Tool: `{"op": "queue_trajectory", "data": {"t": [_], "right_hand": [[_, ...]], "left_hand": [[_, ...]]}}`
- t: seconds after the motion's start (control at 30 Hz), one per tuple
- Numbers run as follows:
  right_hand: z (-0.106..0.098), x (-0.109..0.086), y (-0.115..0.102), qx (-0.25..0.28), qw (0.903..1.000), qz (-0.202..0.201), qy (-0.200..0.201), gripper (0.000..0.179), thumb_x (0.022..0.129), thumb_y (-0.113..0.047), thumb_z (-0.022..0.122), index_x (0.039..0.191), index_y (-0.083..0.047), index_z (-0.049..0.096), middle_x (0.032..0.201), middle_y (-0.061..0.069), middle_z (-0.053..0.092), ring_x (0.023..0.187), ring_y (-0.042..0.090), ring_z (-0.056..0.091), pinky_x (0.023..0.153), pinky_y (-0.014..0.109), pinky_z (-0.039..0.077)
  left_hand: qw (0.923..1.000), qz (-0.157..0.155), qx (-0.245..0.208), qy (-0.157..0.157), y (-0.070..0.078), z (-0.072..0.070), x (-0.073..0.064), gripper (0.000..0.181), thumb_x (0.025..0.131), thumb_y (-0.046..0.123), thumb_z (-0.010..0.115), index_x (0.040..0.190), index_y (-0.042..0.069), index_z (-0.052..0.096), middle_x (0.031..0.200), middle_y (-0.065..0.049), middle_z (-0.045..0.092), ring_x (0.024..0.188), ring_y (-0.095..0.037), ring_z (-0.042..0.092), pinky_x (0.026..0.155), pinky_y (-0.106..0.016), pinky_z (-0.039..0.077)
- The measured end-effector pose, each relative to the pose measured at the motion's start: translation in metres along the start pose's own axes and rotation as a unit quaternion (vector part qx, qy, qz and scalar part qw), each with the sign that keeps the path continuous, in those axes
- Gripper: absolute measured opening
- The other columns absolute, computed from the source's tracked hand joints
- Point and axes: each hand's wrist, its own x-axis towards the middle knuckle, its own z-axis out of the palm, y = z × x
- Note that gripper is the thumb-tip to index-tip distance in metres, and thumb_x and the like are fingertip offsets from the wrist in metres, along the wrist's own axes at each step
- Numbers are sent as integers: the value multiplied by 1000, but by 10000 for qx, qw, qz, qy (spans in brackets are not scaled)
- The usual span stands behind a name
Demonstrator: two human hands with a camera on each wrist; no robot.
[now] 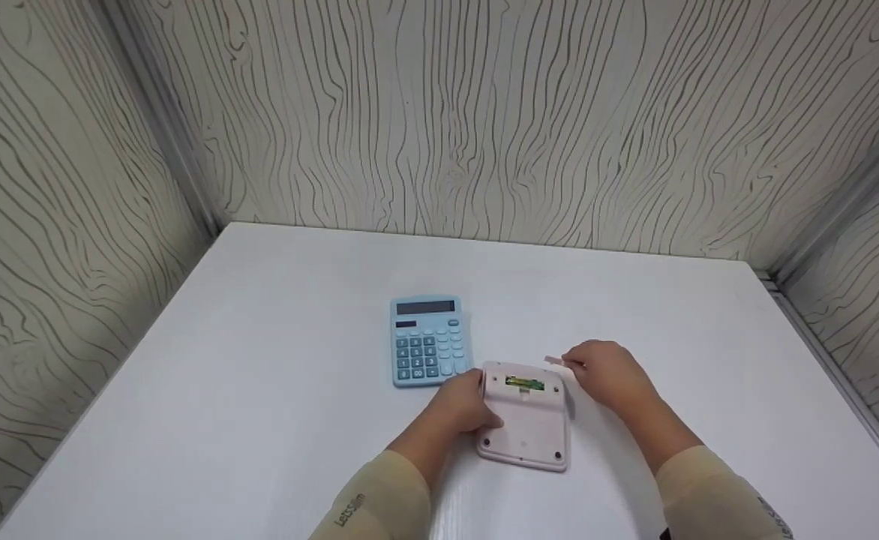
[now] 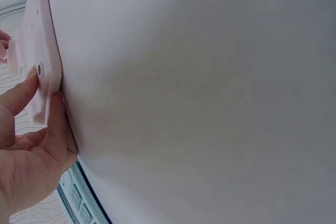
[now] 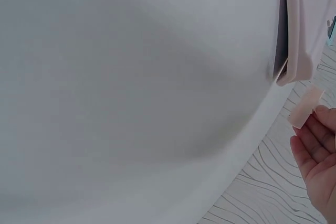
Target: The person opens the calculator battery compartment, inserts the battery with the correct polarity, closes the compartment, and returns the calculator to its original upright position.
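Note:
A pink calculator (image 1: 522, 427) lies back side up, its small battery compartment uncovered near the top edge. Inside that compartment a green battery (image 1: 524, 383) shows. My left hand (image 1: 460, 403) grips the calculator by its left edge, thumb on the back, as the left wrist view also shows. Just past the upper right corner, my right hand (image 1: 610, 373) pinches a small pink battery cover (image 3: 307, 107) between thumb and fingers, apart from the calculator. A blue calculator (image 1: 429, 341) lies face up beside my left hand, keys and display visible.
Everything lies on a white table (image 1: 297, 322). Wood-grain patterned panels (image 1: 447, 120) stand behind it and along both sides, with grey metal posts at the corners.

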Motion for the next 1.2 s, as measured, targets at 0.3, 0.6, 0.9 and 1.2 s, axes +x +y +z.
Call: {"op": "queue_trajectory", "data": {"t": [0.3,0.6,0.9,1.2], "right_hand": [[1,0,-23,114,9998,-189,33,17,85,-12,62,99,-8,71,96,6,68,97,27,61,86,45,47],[7,-1,-41,85,9998,-195,37,18,86,-18,62,98,-10,72,97,4,68,99,26,61,89,43,46],[13,-2,-50,-106,9997,-200,-124,17,86,-20,62,96,-10,72,95,3,69,96,24,62,86,40,48],[17,-6,-56,-614,9971,-447,-6,18,86,-19,61,97,-10,72,94,5,69,93,23,64,82,38,50]], "left_hand": [[9999,9,112,-29,0,1,1,73,66,13,81,130,9,47,124,-8,54,113,-25,50,100,-41,37],[9998,54,215,8,-1,1,2,75,65,14,82,130,7,46,123,-8,55,105,-20,51,99,-39,38],[9997,114,185,62,-1,1,1,73,63,14,83,127,7,49,120,-7,57,101,-19,53,96,-38,41],[9998,97,174,43,-1,0,0,72,64,14,82,127,8,49,120,-7,56,104,-21,53,96,-38,41]]}}
